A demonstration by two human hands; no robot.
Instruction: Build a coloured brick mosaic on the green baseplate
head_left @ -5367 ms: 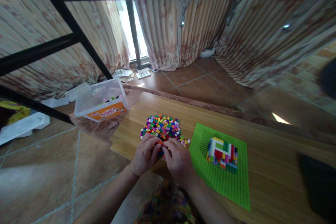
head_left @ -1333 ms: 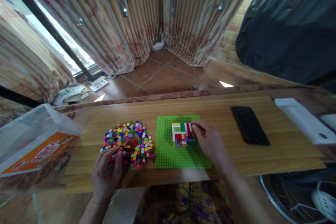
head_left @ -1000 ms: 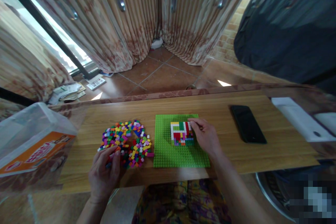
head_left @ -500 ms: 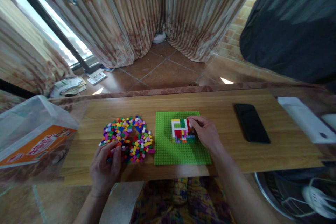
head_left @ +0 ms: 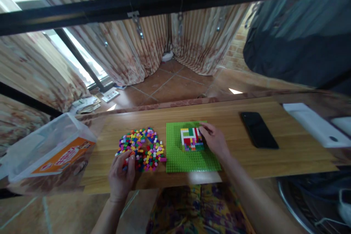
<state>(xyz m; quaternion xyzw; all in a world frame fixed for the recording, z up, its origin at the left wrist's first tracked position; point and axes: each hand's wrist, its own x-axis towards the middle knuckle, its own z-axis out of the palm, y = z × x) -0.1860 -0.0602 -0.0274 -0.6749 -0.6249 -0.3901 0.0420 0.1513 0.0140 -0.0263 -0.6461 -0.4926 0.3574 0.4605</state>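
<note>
My right hand [head_left: 216, 142] pinches at the block stack [head_left: 192, 139], at its 3 o'clock edge. My left hand [head_left: 120, 177] rests curled on the bricks [head_left: 141, 150]; contents indiscernible. Bricks: light, rigid, slick; grip the sidewalls.

multicoloured brick pile [head_left: 141, 149]; bright green baseplate [head_left: 192, 159] bearing a white, red, green, yellow block [head_left: 192, 139]; black phone [head_left: 259, 129].

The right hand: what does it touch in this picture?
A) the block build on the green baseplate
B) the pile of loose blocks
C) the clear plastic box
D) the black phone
A: the right hand has its fingertips on the right edge of the block build on the green baseplate, apart from the phone.
</note>
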